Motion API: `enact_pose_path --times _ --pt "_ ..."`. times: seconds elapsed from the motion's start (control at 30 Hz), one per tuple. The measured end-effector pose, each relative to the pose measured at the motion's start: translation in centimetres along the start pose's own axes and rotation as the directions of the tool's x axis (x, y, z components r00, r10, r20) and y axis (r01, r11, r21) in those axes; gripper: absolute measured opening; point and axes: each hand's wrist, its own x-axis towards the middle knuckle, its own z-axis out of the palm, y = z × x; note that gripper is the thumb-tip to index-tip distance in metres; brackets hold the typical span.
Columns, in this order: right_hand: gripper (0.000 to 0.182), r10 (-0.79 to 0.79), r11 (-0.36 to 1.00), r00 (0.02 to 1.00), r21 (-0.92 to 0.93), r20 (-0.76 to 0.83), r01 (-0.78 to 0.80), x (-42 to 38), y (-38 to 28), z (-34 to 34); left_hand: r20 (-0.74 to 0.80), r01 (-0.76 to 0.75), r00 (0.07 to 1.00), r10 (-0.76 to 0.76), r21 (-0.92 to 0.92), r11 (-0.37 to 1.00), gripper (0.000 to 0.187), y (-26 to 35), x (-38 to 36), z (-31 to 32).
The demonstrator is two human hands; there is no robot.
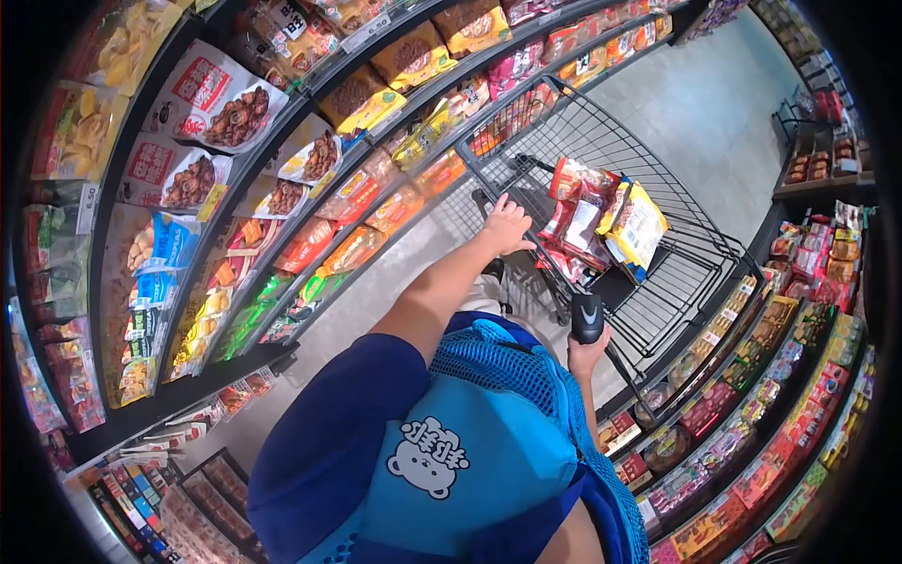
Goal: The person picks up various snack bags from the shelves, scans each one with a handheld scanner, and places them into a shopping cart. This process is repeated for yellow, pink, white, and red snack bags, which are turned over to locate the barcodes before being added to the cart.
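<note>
My left hand (507,226) is at the near end of a black wire shopping cart (691,169), with its fingers closed over the handle. In my right hand (588,352) a black handheld barcode scanner (588,318) is gripped, its head upward, beside the cart's handle side. Inside the cart lie several packaged snacks: a yellow and white bag (639,228), a red bag (578,179) and a dark pack with a pale label (586,218). The fingers of my right hand are partly hidden behind the scanner.
Shelves of bagged snacks (216,103) curve along the left. On the right stand tiered shelves with small colourful packs (752,404). Grey floor (723,75) runs ahead between them. A blue vest (479,432) with a white bear print covers my torso.
</note>
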Motion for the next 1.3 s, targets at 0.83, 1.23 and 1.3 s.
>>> enact_pose_path --times 0.83,1.23,1.3 --pt "0.041 0.002 0.999 0.999 0.05 -0.034 0.0 -4.5 -2.6 -0.9 -0.365 0.105 -0.274 -0.89 -0.931 0.349 0.056 -31.3 -24.2 -10.8" --pt "0.079 0.257 0.965 0.938 0.112 -0.234 -0.236 -6.9 -4.6 2.8 -0.303 -0.284 0.241 -0.922 -0.931 0.231 0.013 -30.7 -27.0 -8.5" --pt "0.076 0.232 0.969 0.94 0.144 -0.252 -0.2 -8.1 -6.5 3.4 -0.322 -0.323 0.215 -0.922 -0.914 0.244 0.014 -30.1 -27.8 -8.5"
